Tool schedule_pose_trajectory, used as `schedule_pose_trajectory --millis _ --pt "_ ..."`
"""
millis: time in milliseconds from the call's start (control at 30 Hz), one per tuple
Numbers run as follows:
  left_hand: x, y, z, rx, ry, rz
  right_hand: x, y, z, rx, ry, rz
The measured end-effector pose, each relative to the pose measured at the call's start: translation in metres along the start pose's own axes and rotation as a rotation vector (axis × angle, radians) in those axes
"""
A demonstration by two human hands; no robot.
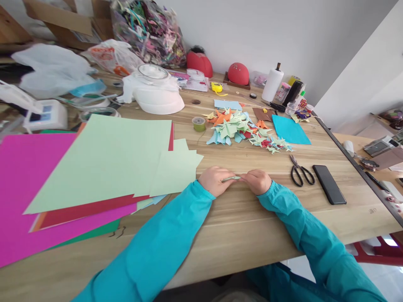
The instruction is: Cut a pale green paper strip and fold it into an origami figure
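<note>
Between my two hands, low over the wooden table point(252, 235), is a small folded piece of pale green paper point(232, 178). My left hand point(216, 180) is closed around its left part, hiding most of it. The fingertips of my right hand point(257, 180) pinch its right end. Sheets of pale green paper point(119, 155) lie left of my left hand, over red, magenta and green sheets. Beyond my hands rests a heap of folded paper cranes point(231, 126) in green, orange, blue and red.
Black-handled scissors point(302, 172) and a phone point(329, 184) lie to the right. A spool of thread point(199, 123) and a blue paper square point(291, 129) flank the heap. Farther back are a white cap point(157, 94), a yellow tape measure point(216, 87), a red pincushion point(238, 73) and plastic bags point(56, 69).
</note>
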State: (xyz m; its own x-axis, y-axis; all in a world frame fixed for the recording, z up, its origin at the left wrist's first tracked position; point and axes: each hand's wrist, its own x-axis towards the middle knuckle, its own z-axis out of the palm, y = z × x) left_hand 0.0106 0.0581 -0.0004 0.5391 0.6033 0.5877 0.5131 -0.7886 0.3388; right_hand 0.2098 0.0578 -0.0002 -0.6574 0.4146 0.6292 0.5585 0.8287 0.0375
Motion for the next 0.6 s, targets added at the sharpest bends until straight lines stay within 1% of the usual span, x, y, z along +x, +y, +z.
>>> schedule_pose_trajectory --millis 67,200,333,433,500,600 --pt "0.0001 -0.0006 -0.0018 -0.051 -0.014 -0.040 0.0004 0.0000 -0.0018 0.050 -0.013 0.039" --pt "0.0000 -0.0015 -0.0043 -0.112 0.005 -0.134 0.0006 0.0014 -0.0044 0.119 -0.019 0.115" --pt "-0.0003 -0.0029 -0.0039 -0.104 0.003 -0.117 0.0003 0.0027 -0.0036 0.137 -0.015 0.113" --pt "0.0000 -0.0044 -0.0038 -0.103 0.000 -0.096 0.0003 0.0029 -0.0026 0.152 0.017 0.102" --pt "0.0008 -0.0054 -0.0047 -0.117 -0.016 -0.077 0.0006 0.0025 -0.0022 0.173 0.039 0.097" --pt "0.0022 -0.0065 -0.0074 -0.154 -0.033 -0.060 0.0011 0.0017 -0.0021 0.204 0.035 0.100"
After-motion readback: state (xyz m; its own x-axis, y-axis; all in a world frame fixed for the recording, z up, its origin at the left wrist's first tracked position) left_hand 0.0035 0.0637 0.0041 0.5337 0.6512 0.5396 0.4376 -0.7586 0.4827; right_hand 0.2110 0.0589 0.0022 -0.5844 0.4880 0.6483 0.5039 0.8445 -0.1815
